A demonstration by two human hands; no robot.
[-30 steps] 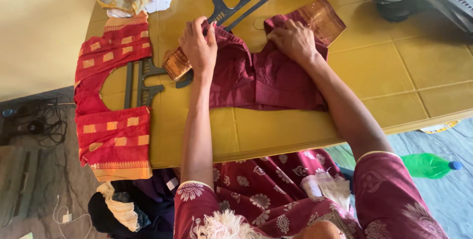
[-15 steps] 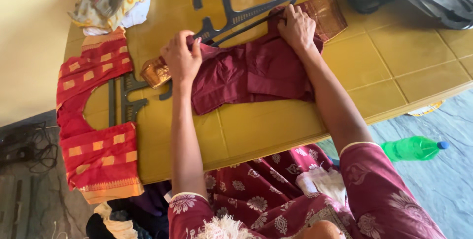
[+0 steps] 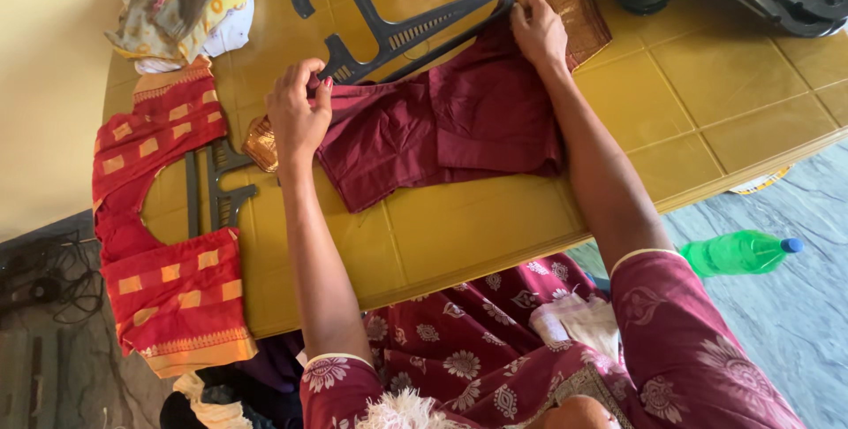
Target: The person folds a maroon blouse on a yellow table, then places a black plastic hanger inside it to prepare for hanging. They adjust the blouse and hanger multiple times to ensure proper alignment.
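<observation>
Maroon blouse lies flat on the yellow tiled table, draped over a dark plastic hanger whose hook pokes out past its top edge; left hand pinches the blouse's left shoulder, fingers closed on cloth; right hand grips the right shoulder by the gold-trimmed sleeve; left of the blouse a red-and-gold blouse hangs over the table edge on another hanger; crumpled cloth further up; green plastic bottle with blue cap on the floor, right of the blouse.
</observation>
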